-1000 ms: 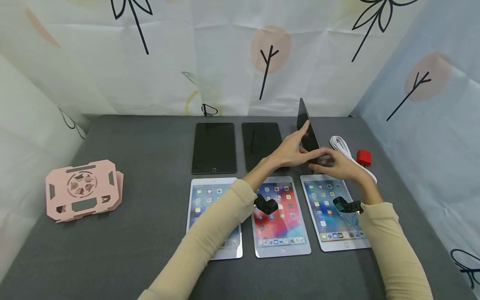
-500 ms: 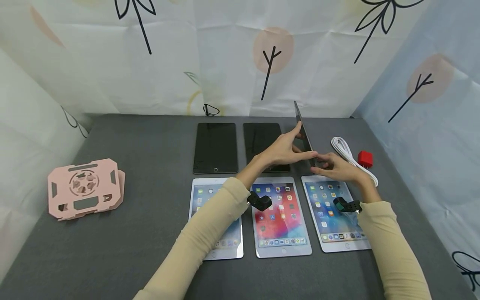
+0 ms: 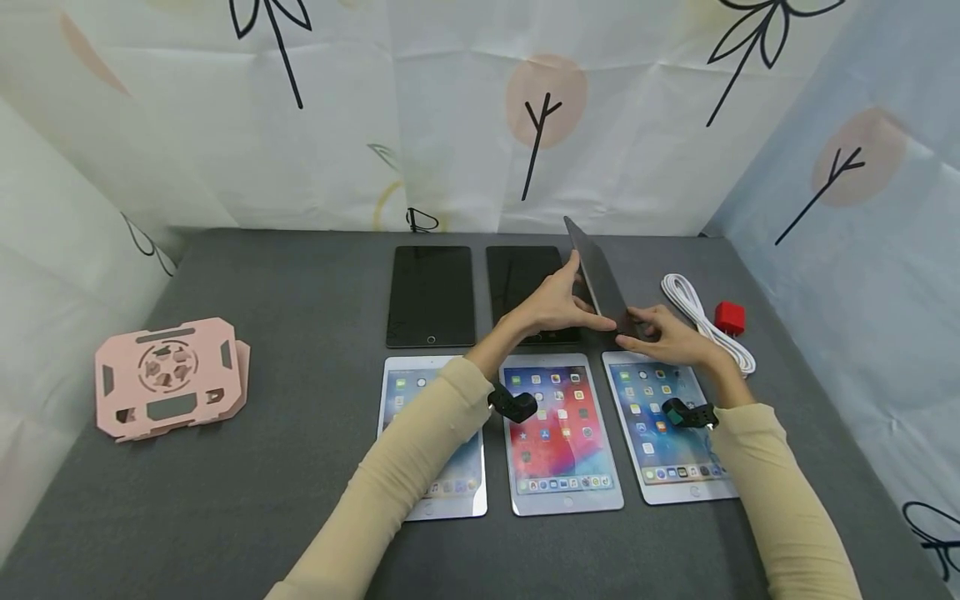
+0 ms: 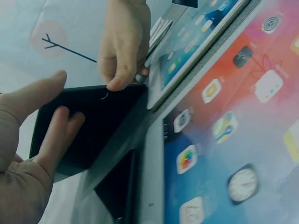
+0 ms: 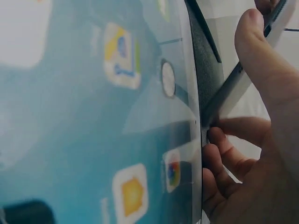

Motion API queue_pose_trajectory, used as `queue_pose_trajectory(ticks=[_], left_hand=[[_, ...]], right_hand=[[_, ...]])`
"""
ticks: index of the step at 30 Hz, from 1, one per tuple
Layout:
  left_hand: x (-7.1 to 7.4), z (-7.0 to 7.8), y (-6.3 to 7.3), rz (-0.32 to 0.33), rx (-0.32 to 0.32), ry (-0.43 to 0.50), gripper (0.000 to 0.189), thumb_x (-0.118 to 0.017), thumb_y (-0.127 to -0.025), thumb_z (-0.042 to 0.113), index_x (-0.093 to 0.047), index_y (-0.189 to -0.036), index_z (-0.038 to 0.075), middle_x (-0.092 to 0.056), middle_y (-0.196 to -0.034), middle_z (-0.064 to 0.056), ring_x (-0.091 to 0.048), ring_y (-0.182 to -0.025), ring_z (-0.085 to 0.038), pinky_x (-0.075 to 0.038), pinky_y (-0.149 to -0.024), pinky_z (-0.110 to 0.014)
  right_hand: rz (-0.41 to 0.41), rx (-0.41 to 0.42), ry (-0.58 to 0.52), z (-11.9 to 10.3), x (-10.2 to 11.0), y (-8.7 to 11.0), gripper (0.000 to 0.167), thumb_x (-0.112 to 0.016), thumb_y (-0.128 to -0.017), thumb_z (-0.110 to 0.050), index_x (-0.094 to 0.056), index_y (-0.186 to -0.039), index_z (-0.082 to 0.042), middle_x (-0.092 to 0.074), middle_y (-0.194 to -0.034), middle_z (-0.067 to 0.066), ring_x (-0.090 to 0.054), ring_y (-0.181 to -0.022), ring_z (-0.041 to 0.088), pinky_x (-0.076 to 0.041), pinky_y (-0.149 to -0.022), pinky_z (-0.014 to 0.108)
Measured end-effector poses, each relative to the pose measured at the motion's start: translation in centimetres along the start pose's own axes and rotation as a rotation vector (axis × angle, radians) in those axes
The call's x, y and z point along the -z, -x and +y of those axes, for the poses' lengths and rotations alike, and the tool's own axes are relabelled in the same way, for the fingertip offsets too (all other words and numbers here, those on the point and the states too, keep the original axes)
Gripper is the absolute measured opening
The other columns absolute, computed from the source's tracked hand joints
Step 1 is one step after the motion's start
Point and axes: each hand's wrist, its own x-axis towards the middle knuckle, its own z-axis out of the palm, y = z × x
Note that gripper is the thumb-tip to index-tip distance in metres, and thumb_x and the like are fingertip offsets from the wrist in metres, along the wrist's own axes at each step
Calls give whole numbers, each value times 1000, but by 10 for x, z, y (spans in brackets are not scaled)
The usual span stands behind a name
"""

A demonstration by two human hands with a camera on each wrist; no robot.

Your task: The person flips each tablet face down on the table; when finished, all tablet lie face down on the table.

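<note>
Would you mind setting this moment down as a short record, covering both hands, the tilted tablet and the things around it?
Left hand: holds the tilted tablet from its screen side
Right hand: pinches the tablet's near edge
Tablet pose: sloped; home button visible in the left wrist view; table contact unclear
Back row: two dark tablets, lying flat
Front row: three white-framed tablets, showing app icons
Right side: bundled white cable beside a red plug
Left side: pink cut-out panels
Surface: grey table
</note>
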Motion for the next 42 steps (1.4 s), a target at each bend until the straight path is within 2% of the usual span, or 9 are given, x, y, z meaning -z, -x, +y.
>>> queue_pose_trajectory(ticks=[7, 10, 15, 17, 20, 22, 24, 32, 42], left_hand=[[-11, -11, -4, 9, 72, 15, 127, -86, -84, 23, 12, -164, 11, -27, -169, -16, -72, -115, -27, -52, -107, -41], [-15, -13, -7, 17, 70, -47, 126, -86, -84, 29, 9, -164, 8, -34, -166, -16, -71, -117, -26, -50, -109, -41], [-22, -12, -11, 35, 51, -83, 122, -86, -84, 29, 3, -163, 2, -46, -157, -18, -76, -103, -24, -48, -112, -38], [-24, -12, -12, 35, 47, -63, 119, -85, -85, 25, 2, -163, 1, -49, -154, -19, -78, -86, -22, -53, -104, -34], [-29, -12, -14, 38, 41, -73, 115, -83, -87, 23, 0, -163, -1, -56, -146, -19, -74, -68, -13, -58, -83, -22], [-32, -12, -15, 40, 40, -96, 113, -82, -88, 23, -1, -162, -3, -61, -136, -18, -69, -59, -8, -55, -69, -17], [-36, -13, -16, 48, 43, -133, 111, -81, -89, 25, -3, -162, -5, -67, -124, -16, -63, -53, -4, -50, -62, -14], [-43, -17, -20, 87, 101, -325, 107, -82, -88, 34, -15, -159, -9, -73, -82, -5, -56, -50, -3, -51, -79, -18], [-45, -14, -23, 107, 160, -359, 110, -83, -86, 35, -15, -159, -9, -74, -70, -3, -56, -49, -3, -40, -54, -16]], right_hand=[[59, -35, -12, 9, 2, 1, 84, -72, -95, -30, -30, -153, 14, -43, -149, 38, -52, -124, 48, -43, -107, 64], [63, -58, -34, 12, 4, 4, 85, -73, -94, -28, -29, -153, 15, -41, -150, 39, -49, -125, 48, -43, -107, 63], [62, -109, -77, 14, 8, 8, 88, -74, -95, -27, -24, -155, 14, -37, -152, 38, -44, -128, 49, -39, -109, 65], [70, -120, -80, 15, 9, 9, 88, -73, -95, -26, -23, -155, 14, -36, -152, 38, -43, -128, 49, -38, -110, 64], [81, -138, -88, 16, 10, 9, 88, -74, -95, -25, -22, -156, 14, -35, -153, 38, -42, -129, 49, -37, -111, 64], [85, -157, -89, 17, 10, 10, 89, -73, -95, -25, -21, -156, 14, -33, -154, 39, -40, -131, 50, -36, -112, 65], [91, -169, -87, 17, 10, 11, 90, -73, -95, -25, -19, -156, 14, -31, -155, 39, -39, -132, 52, -35, -113, 66], [135, -180, -68, 21, 10, 9, 93, -76, -93, -24, -20, -156, 15, -35, -147, 40, -38, -126, 47, -36, -111, 65], [148, -203, -63, 20, 9, 8, 95, -77, -93, -27, -20, -156, 14, -36, -146, 39, -37, -128, 48, -35, -113, 64]])
